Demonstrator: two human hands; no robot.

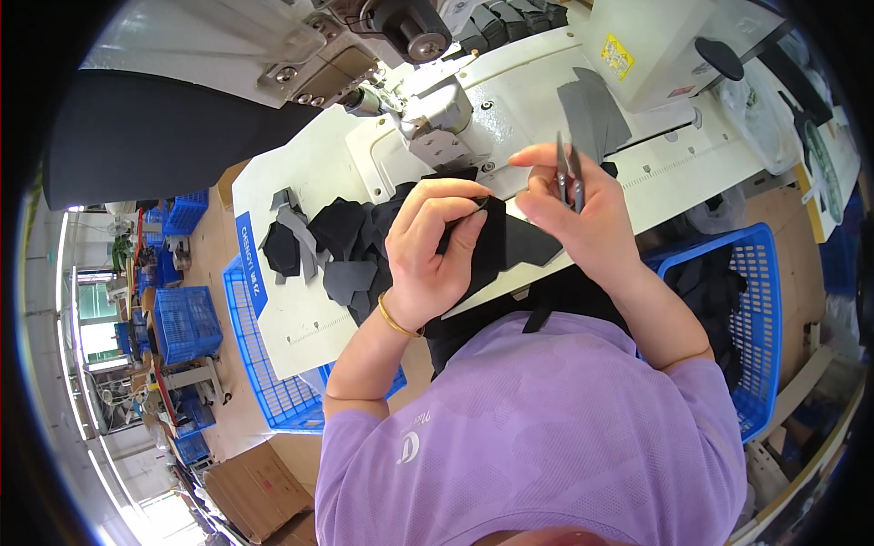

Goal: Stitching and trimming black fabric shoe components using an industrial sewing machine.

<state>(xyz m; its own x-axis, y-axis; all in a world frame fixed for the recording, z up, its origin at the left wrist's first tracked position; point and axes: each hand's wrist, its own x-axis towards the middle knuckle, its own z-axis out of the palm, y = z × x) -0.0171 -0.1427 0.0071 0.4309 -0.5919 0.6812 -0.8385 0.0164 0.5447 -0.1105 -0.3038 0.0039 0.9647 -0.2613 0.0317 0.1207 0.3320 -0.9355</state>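
My left hand [432, 241] pinches the edge of a black fabric piece [492, 241] between thumb and fingertips, above the front edge of the sewing table. Just to the right, my right hand [587, 214] is closed around a pair of small thread snips [570, 177], whose two blades point away from me and stand slightly apart. The fabric hangs down between both hands. Left of my left hand, several cut black and grey fabric pieces [350, 250] lie in a loose heap. The sewing machine's head [437, 118] stands just beyond my hands.
A grey fabric piece [594, 118] lies on the white table [519, 73] near the machine's body. Blue baskets stand below: one at left [273, 382], one at right [760, 337] with dark fabric inside. A cardboard box [255, 491] sits on the floor at lower left.
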